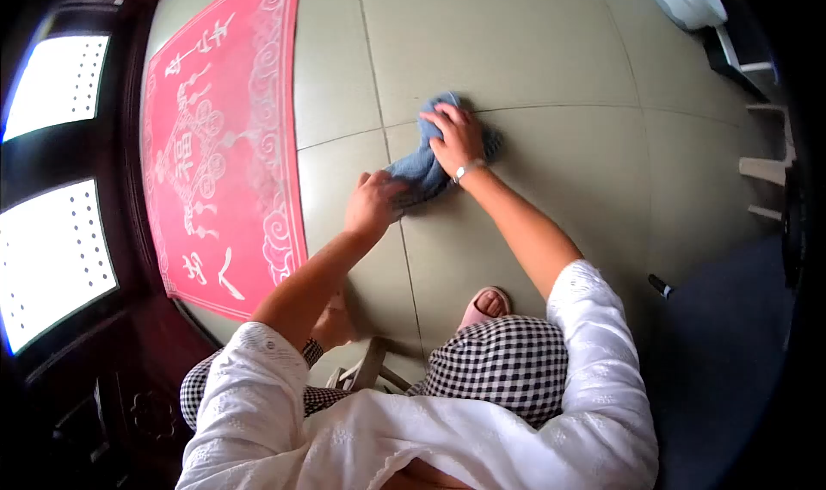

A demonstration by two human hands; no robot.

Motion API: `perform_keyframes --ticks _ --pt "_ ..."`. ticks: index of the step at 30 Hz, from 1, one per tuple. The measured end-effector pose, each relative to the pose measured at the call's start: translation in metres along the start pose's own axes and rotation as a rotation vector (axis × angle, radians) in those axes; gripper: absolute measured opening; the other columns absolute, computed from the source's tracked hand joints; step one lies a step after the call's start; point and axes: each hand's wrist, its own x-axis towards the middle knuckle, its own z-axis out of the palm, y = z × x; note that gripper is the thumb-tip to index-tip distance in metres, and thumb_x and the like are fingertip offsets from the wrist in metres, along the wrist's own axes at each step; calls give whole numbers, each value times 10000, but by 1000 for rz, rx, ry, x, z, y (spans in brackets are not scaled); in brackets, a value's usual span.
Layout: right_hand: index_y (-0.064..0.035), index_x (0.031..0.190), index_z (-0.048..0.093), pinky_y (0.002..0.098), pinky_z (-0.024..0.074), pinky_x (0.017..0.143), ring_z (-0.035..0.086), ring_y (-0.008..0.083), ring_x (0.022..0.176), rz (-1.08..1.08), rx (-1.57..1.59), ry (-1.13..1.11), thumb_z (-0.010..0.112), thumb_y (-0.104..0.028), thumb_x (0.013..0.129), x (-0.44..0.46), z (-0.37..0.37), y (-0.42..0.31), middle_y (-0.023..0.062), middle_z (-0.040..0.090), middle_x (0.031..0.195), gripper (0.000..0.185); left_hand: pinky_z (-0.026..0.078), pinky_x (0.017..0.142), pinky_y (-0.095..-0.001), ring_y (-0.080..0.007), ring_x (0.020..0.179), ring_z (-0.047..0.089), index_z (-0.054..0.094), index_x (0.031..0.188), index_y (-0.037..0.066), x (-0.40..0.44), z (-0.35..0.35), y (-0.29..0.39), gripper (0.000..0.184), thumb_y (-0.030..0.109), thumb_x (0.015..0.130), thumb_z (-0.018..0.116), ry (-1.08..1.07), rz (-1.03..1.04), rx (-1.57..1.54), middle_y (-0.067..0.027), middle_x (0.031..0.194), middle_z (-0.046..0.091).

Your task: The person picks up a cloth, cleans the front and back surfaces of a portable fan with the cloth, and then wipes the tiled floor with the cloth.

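A crumpled blue-grey cloth lies against the beige tiled floor in front of me. My right hand, with a band on its wrist, presses down on the cloth's far end, fingers curled over it. Nearer and to the left, my left hand has hold of the cloth's other end; its fingers are slightly blurred. The underside of the cloth is hidden.
A red mat with white characters lies on the left, beside a dark door. Below me is a small stool. At right are a white basin, light-coloured legs and a small black object.
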Motion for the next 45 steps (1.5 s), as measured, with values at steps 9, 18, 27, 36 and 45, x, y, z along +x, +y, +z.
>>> perform_keyframes --ticks 9,18,27,36,45 --pt "-363 1401 434 509 194 1133 290 296 1371 -339 -136 -514 712 -399 774 -139 -41 -48 58 370 1464 687 428 1013 -490 -375 1252 381 497 1368 259 -97 -20 -77 649 154 771 728 -338 -173 163 -124 1448 314" --pt "-329 1243 609 394 353 1010 420 186 1214 -564 -243 -388 495 -173 860 -97 -4 -29 -47 478 1336 429 392 1030 -495 -473 1225 399 437 1336 149 -32 25 -57 671 -76 727 607 102 -242 -130 -251 1379 355" --pt "-179 1171 653 408 453 929 516 251 1121 -292 -373 -67 545 -134 855 52 -45 -3 40 544 1242 337 443 950 -446 -411 1068 493 572 1195 174 155 -26 -24 539 -80 720 563 387 -72 -219 -162 1283 491" --pt "-236 1433 415 423 260 1114 298 275 1399 -613 -321 -659 413 -160 921 -67 18 -92 67 245 1566 518 402 1023 -479 -417 1230 436 518 1303 196 -36 -33 -135 602 7 749 659 175 -199 -67 -177 1363 424" --pt "-263 1406 441 419 284 1120 326 227 1402 -440 -428 -391 457 -148 925 25 -3 -22 7 354 1519 495 411 1007 -470 -428 1175 454 455 1370 189 84 -17 -97 620 -1 798 598 352 -85 4 -207 1406 391"
